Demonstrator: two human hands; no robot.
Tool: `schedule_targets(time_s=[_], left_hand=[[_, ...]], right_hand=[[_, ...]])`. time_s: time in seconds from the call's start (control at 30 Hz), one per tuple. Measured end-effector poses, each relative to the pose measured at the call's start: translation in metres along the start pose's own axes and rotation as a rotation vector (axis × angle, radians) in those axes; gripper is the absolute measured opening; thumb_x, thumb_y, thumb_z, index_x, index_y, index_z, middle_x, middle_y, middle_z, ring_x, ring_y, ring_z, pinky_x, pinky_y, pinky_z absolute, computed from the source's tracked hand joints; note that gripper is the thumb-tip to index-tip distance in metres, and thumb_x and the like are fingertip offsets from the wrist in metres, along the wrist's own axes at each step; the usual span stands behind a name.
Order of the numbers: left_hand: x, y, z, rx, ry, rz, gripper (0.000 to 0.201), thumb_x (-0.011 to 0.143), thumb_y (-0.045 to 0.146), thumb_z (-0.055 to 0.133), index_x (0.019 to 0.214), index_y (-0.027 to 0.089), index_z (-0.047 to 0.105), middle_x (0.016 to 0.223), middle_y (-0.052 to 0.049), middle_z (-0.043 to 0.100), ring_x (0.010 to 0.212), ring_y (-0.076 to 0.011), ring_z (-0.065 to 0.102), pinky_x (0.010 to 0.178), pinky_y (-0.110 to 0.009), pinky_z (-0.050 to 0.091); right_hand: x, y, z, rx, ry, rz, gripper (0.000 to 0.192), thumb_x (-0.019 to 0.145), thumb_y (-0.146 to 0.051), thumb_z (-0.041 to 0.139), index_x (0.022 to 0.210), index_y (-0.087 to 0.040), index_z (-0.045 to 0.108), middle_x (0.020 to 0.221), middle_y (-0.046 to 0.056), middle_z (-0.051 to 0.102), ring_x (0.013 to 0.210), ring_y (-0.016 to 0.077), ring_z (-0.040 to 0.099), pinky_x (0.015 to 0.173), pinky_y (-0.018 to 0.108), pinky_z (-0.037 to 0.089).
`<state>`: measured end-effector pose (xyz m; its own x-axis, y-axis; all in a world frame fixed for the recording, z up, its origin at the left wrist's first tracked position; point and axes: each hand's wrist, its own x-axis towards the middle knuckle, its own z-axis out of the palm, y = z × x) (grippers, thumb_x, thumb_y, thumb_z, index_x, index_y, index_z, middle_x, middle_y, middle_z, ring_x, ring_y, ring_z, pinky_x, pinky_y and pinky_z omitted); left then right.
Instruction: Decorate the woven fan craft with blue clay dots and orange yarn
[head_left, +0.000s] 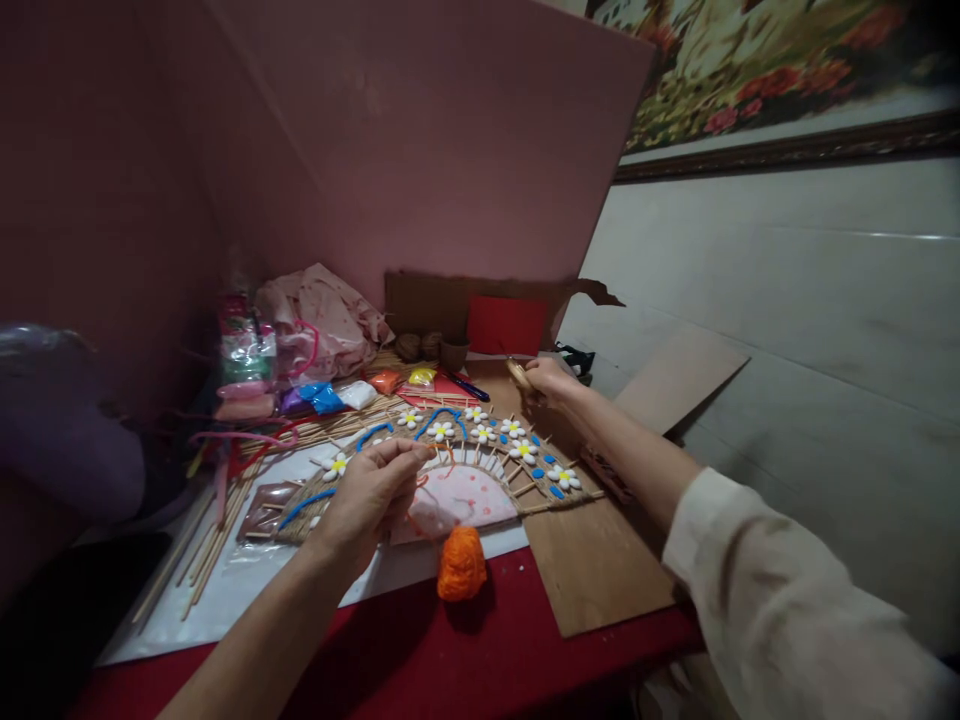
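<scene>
My left hand [379, 490] is pinched on an end of orange yarn, in front of a fan-shaped piece [495, 435]. That piece is made of twine and sticks, with white flowers with yellow centres and blue shapes on it. A pink spotted cloth [480, 497] fills its inner arc. An orange yarn ball [461, 565] sits at the near side, on the red tablecloth. Out beyond the fan's right side, my right hand [551, 382] is closed around a small tan rounded object [517, 373], whose exact kind I cannot make out.
Thin sticks [214, 540] lie at the left on white sheeting. Behind are coloured clay packets [322, 398], crumpled pink fabric [326, 315], brown twine balls [418, 347] and a red card [507, 325]. A wooden board [600, 575] lies at right; another panel [679, 375] leans by the wall.
</scene>
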<state>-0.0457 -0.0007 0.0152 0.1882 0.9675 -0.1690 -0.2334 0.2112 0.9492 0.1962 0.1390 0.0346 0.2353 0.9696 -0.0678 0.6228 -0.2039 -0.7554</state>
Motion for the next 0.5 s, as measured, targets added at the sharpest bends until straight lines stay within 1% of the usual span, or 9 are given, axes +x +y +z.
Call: schedule_targets(time_s=[0.1, 0.13, 0.2, 0.27, 0.33, 0.37, 0.4, 0.43, 0.5], left_hand=[[-0.001, 0.001, 0.001, 0.007, -0.004, -0.005, 0.027, 0.070, 0.037, 0.070, 0.073, 0.017, 0.051, 0.042, 0.013, 0.024, 0.035, -0.0013, 0.012, 0.033, -0.015, 0.007], [-0.001, 0.001, 0.001, 0.009, -0.003, -0.006, 0.027, 0.070, 0.036, 0.070, 0.073, 0.017, 0.051, 0.042, 0.013, 0.024, 0.035, -0.0013, 0.012, 0.033, -0.015, 0.007], [-0.002, 0.002, 0.002, 0.010, 0.002, -0.005, 0.027, 0.069, 0.036, 0.070, 0.073, 0.017, 0.050, 0.043, 0.013, 0.024, 0.035, -0.0014, 0.012, 0.033, -0.015, 0.007], [-0.002, 0.002, 0.001, 0.011, 0.002, 0.000, 0.028, 0.069, 0.037, 0.070, 0.073, 0.017, 0.051, 0.042, 0.013, 0.023, 0.035, -0.0014, 0.012, 0.033, -0.015, 0.007], [-0.003, 0.002, 0.001, 0.011, -0.005, 0.009, 0.028, 0.069, 0.037, 0.070, 0.074, 0.017, 0.052, 0.042, 0.013, 0.024, 0.035, -0.0014, 0.012, 0.033, -0.015, 0.006], [-0.003, 0.001, 0.000, 0.011, -0.010, 0.016, 0.028, 0.069, 0.038, 0.070, 0.075, 0.017, 0.052, 0.042, 0.013, 0.024, 0.035, -0.0014, 0.012, 0.033, -0.015, 0.006], [-0.003, 0.001, 0.000, 0.010, -0.015, 0.021, 0.028, 0.070, 0.038, 0.070, 0.075, 0.017, 0.053, 0.042, 0.013, 0.024, 0.035, -0.0014, 0.012, 0.033, -0.015, 0.006], [-0.003, 0.000, 0.000, 0.011, -0.019, 0.025, 0.027, 0.070, 0.038, 0.070, 0.076, 0.017, 0.053, 0.041, 0.013, 0.025, 0.034, -0.0014, 0.012, 0.033, -0.015, 0.007], [-0.002, -0.001, 0.000, 0.013, -0.019, 0.032, 0.027, 0.069, 0.037, 0.070, 0.077, 0.016, 0.055, 0.041, 0.013, 0.026, 0.034, -0.0013, 0.012, 0.033, -0.015, 0.007]], right_hand=[[-0.037, 0.004, -0.017, 0.257, -0.093, -0.050, 0.027, 0.080, -0.033, 0.062, 0.066, -0.020, 0.044, 0.049, -0.007, 0.040, 0.039, 0.0050, 0.038, 0.038, 0.016, 0.035], [-0.051, 0.006, -0.023, 0.570, -0.201, -0.039, 0.027, 0.079, -0.031, 0.065, 0.068, -0.020, 0.043, 0.050, -0.008, 0.038, 0.038, 0.0042, 0.034, 0.037, 0.014, 0.033], [-0.083, 0.009, -0.031, 0.699, -0.296, -0.015, 0.033, 0.078, -0.040, 0.064, 0.066, -0.020, 0.041, 0.050, -0.009, 0.034, 0.036, 0.0026, 0.027, 0.033, 0.013, 0.030], [-0.115, 0.012, -0.035, 0.959, -0.512, 0.088, 0.036, 0.077, -0.045, 0.065, 0.066, -0.019, 0.042, 0.049, -0.010, 0.029, 0.035, 0.0018, 0.022, 0.030, 0.011, 0.024], [-0.148, 0.018, -0.035, 1.050, -0.661, 0.200, 0.041, 0.077, -0.056, 0.060, 0.070, -0.017, 0.048, 0.051, -0.008, 0.035, 0.037, 0.0022, 0.029, 0.033, 0.011, 0.031], [-0.163, 0.021, -0.034, 1.053, -0.728, 0.238, 0.046, 0.075, -0.063, 0.057, 0.073, -0.017, 0.051, 0.057, -0.005, 0.043, 0.042, 0.0034, 0.037, 0.038, 0.013, 0.038], [-0.177, 0.025, -0.031, 1.077, -0.735, 0.226, 0.050, 0.074, -0.066, 0.055, 0.079, -0.016, 0.054, 0.066, -0.002, 0.049, 0.050, 0.0047, 0.045, 0.046, 0.014, 0.043], [-0.190, 0.029, -0.028, 1.105, -0.788, 0.202, 0.054, 0.071, -0.069, 0.056, 0.084, -0.017, 0.056, 0.074, 0.000, 0.052, 0.057, 0.0064, 0.049, 0.054, 0.017, 0.047], [-0.213, 0.036, -0.022, 1.091, -0.901, 0.171, 0.064, 0.068, -0.078, 0.047, 0.091, -0.018, 0.058, 0.078, 0.001, 0.051, 0.060, 0.0072, 0.048, 0.054, 0.017, 0.044]])
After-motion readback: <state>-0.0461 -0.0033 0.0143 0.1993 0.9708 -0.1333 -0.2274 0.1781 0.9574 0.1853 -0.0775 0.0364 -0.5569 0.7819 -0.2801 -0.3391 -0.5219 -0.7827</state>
